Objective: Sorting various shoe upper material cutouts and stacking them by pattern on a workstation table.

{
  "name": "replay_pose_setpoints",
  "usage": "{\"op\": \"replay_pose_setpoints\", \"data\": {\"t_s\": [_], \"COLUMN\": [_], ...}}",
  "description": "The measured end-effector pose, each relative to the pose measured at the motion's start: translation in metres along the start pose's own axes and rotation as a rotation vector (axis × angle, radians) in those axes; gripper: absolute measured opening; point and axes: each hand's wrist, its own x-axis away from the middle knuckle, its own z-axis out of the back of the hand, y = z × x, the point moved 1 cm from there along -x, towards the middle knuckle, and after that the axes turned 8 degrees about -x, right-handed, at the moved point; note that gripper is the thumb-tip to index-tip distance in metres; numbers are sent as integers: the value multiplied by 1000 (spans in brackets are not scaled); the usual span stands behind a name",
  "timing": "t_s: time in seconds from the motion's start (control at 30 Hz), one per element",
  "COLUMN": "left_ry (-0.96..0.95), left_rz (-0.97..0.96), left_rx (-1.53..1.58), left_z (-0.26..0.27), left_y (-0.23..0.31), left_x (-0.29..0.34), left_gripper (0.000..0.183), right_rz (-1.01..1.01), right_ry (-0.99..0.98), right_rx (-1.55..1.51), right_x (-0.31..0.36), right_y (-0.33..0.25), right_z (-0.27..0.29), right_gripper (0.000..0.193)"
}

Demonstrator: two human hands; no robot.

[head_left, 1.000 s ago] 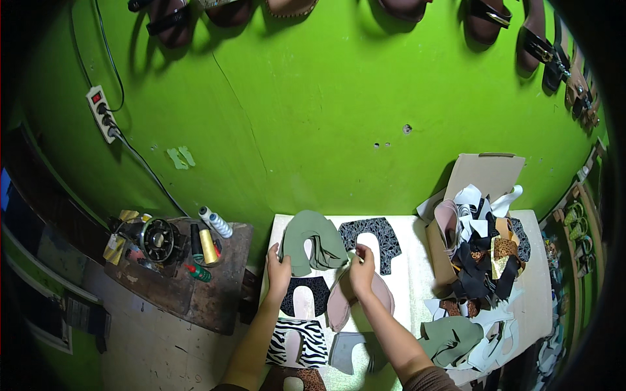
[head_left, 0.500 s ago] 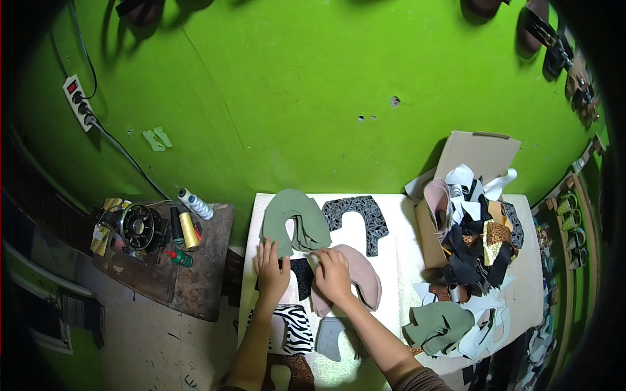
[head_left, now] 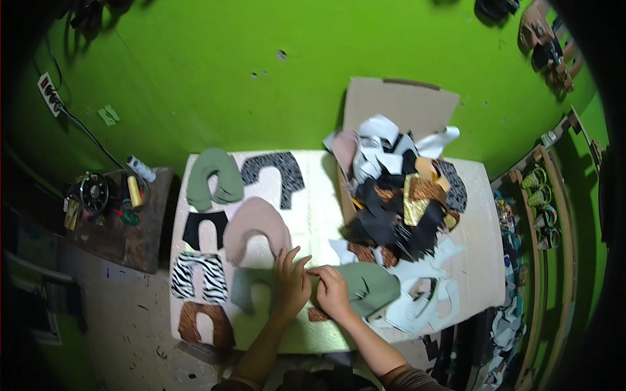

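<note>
My left hand [head_left: 291, 285] is over the right part of a grey-green arch-shaped piece [head_left: 243, 290], with its fingers spread. Close beside it, my right hand [head_left: 332, 293] has its fingers curled together. What they hold, if anything, is hidden. That hand covers the left end of a folded green material pile [head_left: 373, 290]. Just beyond my left fingertips lies a stack of pink horseshoe-shaped pieces [head_left: 255, 221]. Other arched pieces lie around: a green stack [head_left: 214, 176], a grey-black patterned one [head_left: 277, 171], a black one [head_left: 197, 229], a zebra-striped one [head_left: 184, 274] and a brown spotted one [head_left: 195, 319].
A cardboard box [head_left: 399, 99] overflows with scraps [head_left: 391, 195] on the table's right half. Pale cut-out scraps [head_left: 417, 306] spread in front of it. Left of the table, a wooden stand [head_left: 140, 244] holds a handwheel [head_left: 94, 192] and thread cones [head_left: 135, 191]. Shoe racks [head_left: 544, 208] stand right.
Both hands have moved right and nearer, from the pink and black pieces to beside the folded green pile. The whole view has swung right. The arched pieces keep their layout.
</note>
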Motion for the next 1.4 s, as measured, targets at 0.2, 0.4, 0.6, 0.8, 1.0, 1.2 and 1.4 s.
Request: {"op": "replay_pose_setpoints", "data": {"t_s": [0.2, 0.4, 0.6, 0.8, 1.0, 1.2, 1.4], "left_ry": [-44, -207, -295, -353, -164, -126, -144], "left_rz": [-87, -28, 4, -50, 99, 585, 833], "left_rx": [68, 170, 159, -57, 48, 616, 1231], "left_z": [-42, -59, -74, -68, -70, -40, -24], "left_y": [68, 100, 126, 148, 135, 126, 128], "left_x": [15, 40, 52, 46, 51, 51, 48], "left_gripper": [30, 26, 34, 45, 36, 26, 29], "right_rz": [-12, 0, -355, -68, -156, -286, -414], "right_ry": [-4, 90, 57, 6, -81, -174, -225], "right_rx": [97, 271, 3, 124, -51, -298, -493], "right_x": [52, 74, 75, 83, 94, 106, 99], "right_y": [13, 33, 41, 49, 41, 37, 38], "right_z": [95, 154, 171, 186, 182, 171, 170], "right_gripper": [27, 23, 27, 21, 17, 18, 21]}}
